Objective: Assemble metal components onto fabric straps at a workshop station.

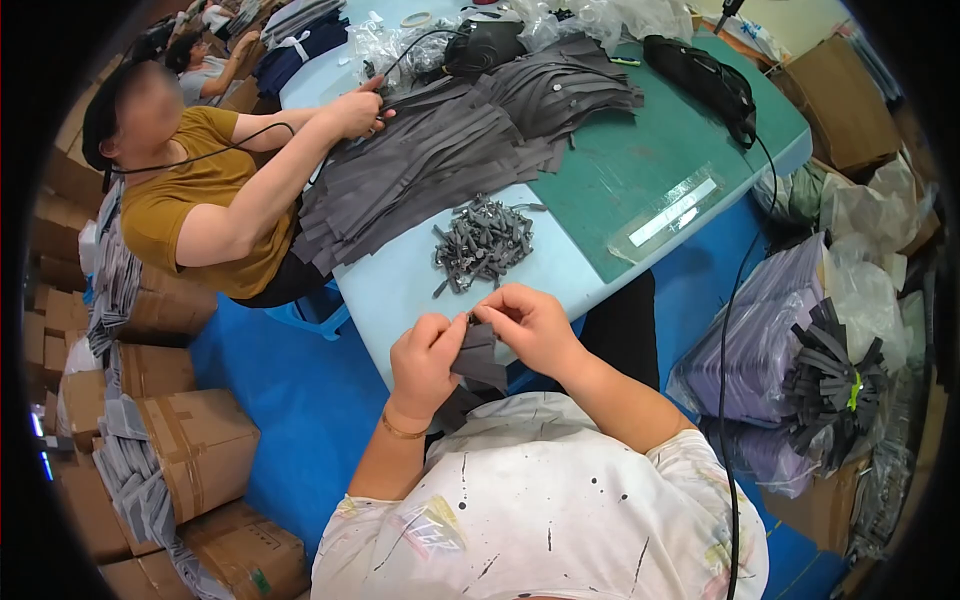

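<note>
Close to my body, at the table's near edge, I hold a dark grey fabric strip (481, 358) between both hands. My left hand (427, 362) is closed around its upper left side. The fingers of my right hand (530, 325) pinch at its top; any small part between the fingertips is too small to make out. Just beyond my hands lies a pile of small dark grey fabric pieces (483, 245), some with shiny bits. Farther back, long grey fabric strips (420, 160) are spread in a thick heap.
A co-worker (215, 190) sits at the left, hands over the strips. A green mat (600, 200) and a black pouch (705, 85) lie on the table. Cardboard boxes (195, 440) stand at left; plastic-wrapped purple bundles (755, 340) at right. A black cable (722, 400) hangs beside me.
</note>
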{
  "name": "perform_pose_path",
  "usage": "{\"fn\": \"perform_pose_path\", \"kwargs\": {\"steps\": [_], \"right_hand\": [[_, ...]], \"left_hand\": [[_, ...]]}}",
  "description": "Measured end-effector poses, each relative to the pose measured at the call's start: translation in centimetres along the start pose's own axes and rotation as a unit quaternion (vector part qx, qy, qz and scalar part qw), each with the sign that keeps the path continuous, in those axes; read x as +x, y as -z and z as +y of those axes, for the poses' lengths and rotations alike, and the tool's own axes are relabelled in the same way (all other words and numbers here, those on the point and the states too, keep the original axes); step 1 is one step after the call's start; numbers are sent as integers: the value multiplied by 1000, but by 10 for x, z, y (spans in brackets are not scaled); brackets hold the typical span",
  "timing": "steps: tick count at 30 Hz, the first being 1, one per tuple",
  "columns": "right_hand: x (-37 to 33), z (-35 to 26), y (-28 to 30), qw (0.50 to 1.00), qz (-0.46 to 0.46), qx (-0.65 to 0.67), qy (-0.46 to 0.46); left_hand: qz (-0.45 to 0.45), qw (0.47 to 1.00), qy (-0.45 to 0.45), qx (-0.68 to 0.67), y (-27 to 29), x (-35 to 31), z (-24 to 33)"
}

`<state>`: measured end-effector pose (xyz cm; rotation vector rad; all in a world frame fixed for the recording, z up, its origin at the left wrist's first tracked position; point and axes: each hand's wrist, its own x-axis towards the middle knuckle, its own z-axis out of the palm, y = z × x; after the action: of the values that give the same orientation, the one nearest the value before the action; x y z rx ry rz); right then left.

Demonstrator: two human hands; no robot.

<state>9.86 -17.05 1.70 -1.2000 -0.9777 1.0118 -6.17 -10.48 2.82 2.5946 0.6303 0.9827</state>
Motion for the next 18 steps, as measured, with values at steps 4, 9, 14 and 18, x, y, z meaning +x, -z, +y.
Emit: {"fn": "perform_pose_path", "kwargs": {"steps": [4, 9, 14, 18], "right_hand": [[3, 12, 3, 980, -44, 158, -109], [7, 4, 4, 989, -22, 50, -140], [43, 21, 57, 943, 116, -300, 86], [59, 21, 84, 888, 60, -441, 117]], "left_hand": [[44, 995, -82, 42, -3, -6, -4], [177, 978, -54, -96, -5, 15, 0], [61, 783, 375, -492, -4, 42, -11], [71, 785, 378, -486, -22, 68, -29]]}}
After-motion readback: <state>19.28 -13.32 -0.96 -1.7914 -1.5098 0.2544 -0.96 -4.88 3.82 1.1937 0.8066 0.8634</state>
